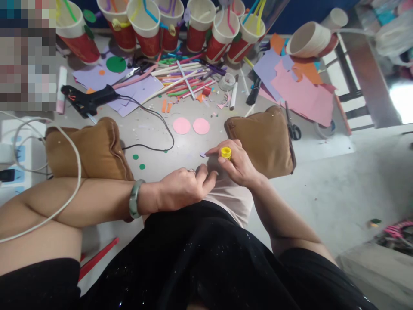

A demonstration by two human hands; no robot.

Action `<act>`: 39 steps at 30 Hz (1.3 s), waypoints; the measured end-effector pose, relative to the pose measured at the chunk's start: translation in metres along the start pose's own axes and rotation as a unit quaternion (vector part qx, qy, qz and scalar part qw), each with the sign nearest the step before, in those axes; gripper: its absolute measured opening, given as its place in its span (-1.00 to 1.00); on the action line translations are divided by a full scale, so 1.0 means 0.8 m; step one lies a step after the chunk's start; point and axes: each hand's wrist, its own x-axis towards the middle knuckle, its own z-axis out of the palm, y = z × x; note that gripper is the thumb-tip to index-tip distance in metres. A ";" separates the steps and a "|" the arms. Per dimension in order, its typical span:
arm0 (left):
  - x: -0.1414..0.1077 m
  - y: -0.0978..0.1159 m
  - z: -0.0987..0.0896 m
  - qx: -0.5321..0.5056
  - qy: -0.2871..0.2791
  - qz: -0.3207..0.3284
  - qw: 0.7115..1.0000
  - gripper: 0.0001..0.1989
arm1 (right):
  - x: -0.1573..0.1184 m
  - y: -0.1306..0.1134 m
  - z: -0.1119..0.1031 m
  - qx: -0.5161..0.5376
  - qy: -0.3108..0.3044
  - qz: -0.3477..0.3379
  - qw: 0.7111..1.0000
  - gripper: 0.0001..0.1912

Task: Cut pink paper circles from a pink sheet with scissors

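Note:
My right hand (237, 161) is closed round a small yellow cap (226, 153), held by the thumb. Its index finger reaches to a tiny purple paper piece (202, 155) on the table. Just left of it, my left hand (187, 185) is curled near the table's front edge; whether anything is between its fingertips is too small to tell. Two pink paper circles (181, 125) lie side by side beyond the hands. Small green dots (135, 157) lie to the left, near a black cord.
Brown cushions (84, 148) flank the hands. Farther back are a black glue gun (92, 100), coloured straws (183, 79), purple and pink paper (300, 90), scissors (294, 131) and red cups (145, 34). A white cable (79, 163) loops over my left arm.

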 end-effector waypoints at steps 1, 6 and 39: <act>-0.001 0.001 -0.001 0.006 0.013 0.005 1.000 -0.57 | 0.000 -0.001 0.000 0.006 0.004 0.008 1.000 -0.53; -0.004 0.007 -0.004 0.027 0.003 -0.005 1.000 -0.62 | -0.002 -0.001 -0.002 0.052 0.023 0.046 0.997 -0.56; -0.011 0.017 -0.001 0.075 -0.069 -0.089 0.991 -0.67 | 0.034 -0.018 0.032 0.071 -0.020 -0.113 0.991 -0.78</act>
